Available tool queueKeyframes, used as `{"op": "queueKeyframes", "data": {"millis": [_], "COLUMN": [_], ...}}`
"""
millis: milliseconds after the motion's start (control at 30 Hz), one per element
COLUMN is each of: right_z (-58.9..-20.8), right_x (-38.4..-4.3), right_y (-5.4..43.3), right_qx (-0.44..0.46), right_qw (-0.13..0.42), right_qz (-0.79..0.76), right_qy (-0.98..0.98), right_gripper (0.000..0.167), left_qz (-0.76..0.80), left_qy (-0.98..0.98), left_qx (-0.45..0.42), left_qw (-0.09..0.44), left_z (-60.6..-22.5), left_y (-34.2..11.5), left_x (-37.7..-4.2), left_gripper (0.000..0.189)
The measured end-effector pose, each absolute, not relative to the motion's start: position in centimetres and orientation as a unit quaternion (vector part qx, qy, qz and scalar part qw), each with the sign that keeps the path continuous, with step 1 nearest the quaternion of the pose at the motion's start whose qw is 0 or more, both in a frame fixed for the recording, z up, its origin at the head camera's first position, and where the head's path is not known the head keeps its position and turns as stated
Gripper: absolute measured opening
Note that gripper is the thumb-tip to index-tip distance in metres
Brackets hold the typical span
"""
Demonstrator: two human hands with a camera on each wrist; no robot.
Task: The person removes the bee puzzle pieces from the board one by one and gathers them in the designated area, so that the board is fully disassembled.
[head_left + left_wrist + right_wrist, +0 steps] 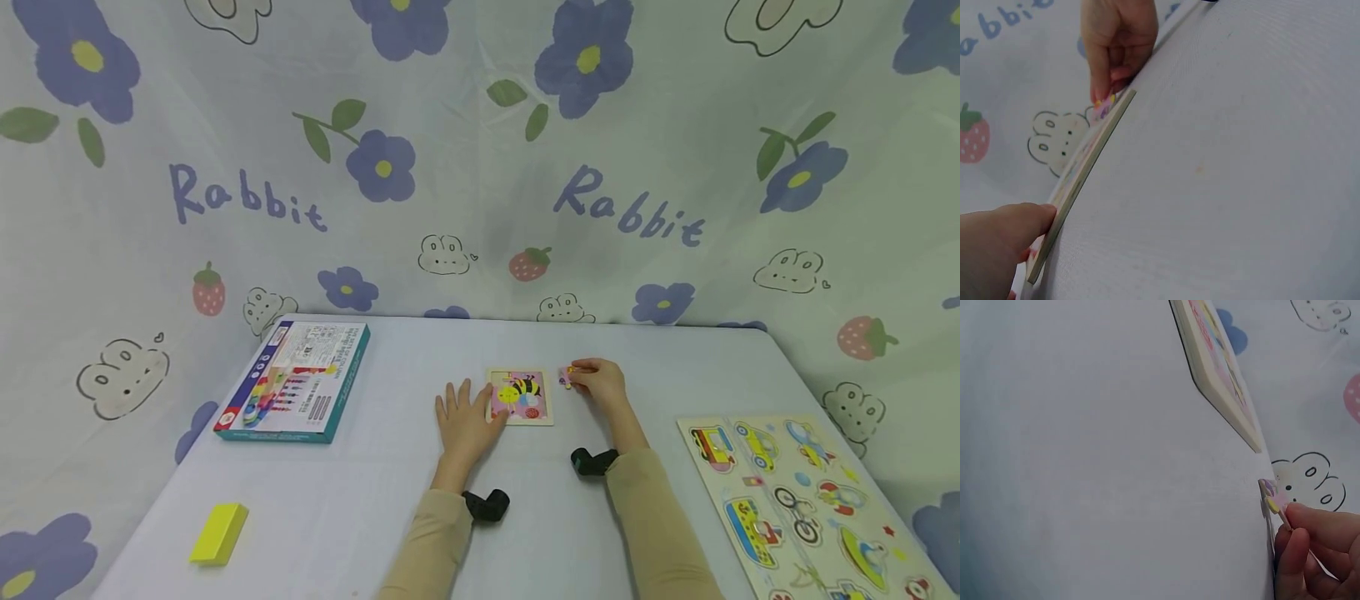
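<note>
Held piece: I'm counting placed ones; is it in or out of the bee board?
Out: the right grip pinches the piece beside the bee board, with a gap showing between them.

The word "Rabbit" can be read twice on the backdrop [480,179], in purple hand-drawn letters: one stands above the table's [315,508] far left corner, the other, slanting down to the right, above the right half of its far edge. The left wrist view catches the letters "abbi" [999,26] on the same cloth, cut off by the frame. The box [311,358] near the table's far left corner carries lines of print, a barcode [321,408] and white marks on a purple band, all too small to read.
</note>
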State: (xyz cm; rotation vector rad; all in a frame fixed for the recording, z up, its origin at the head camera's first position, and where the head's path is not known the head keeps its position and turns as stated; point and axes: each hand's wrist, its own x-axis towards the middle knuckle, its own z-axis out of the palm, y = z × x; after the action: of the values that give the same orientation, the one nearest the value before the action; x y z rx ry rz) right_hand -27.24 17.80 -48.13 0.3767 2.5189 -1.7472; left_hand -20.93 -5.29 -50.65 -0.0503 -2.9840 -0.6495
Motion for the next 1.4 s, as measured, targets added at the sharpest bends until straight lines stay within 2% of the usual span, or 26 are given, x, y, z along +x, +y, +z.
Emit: {"op": "queueKeyframes", "data": {"millis": [667,1033,1200,1400], "right_z": [-48.4,-47.7,-47.9,-47.9], "right_x": [-27.3,-27.7,-27.9,-27.9], "right_y": [18.1,14.3,12.6,11.4], "right_qx": [0.102,0.031,0.013,-0.021], "right_qw": [-0.002,0.044,0.071,0.069], "right_qz": [-0.552,-0.533,-0.524,-0.497], "right_qy": [0.827,0.844,0.849,0.865], "right_gripper": [0.035,0.029,0.027,0.024], "left_qz": [-0.205,-0.207,-0.195,-0.187], "left_qy": [-0.977,-0.975,-0.979,-0.981], "left_qx": [-0.024,-0.041,-0.035,-0.031], "left_qw": [0.047,0.072,0.053,0.041], "left_z": [-51.1,-51.3,-51.2,-51.2], "left_y": [-5.3,-5.3,-5.2,-5.2], "left_x": [-21.2,-20.7,-20.8,-21.0], "left_gripper": [0.058,0.051,0.052,0.052]}}
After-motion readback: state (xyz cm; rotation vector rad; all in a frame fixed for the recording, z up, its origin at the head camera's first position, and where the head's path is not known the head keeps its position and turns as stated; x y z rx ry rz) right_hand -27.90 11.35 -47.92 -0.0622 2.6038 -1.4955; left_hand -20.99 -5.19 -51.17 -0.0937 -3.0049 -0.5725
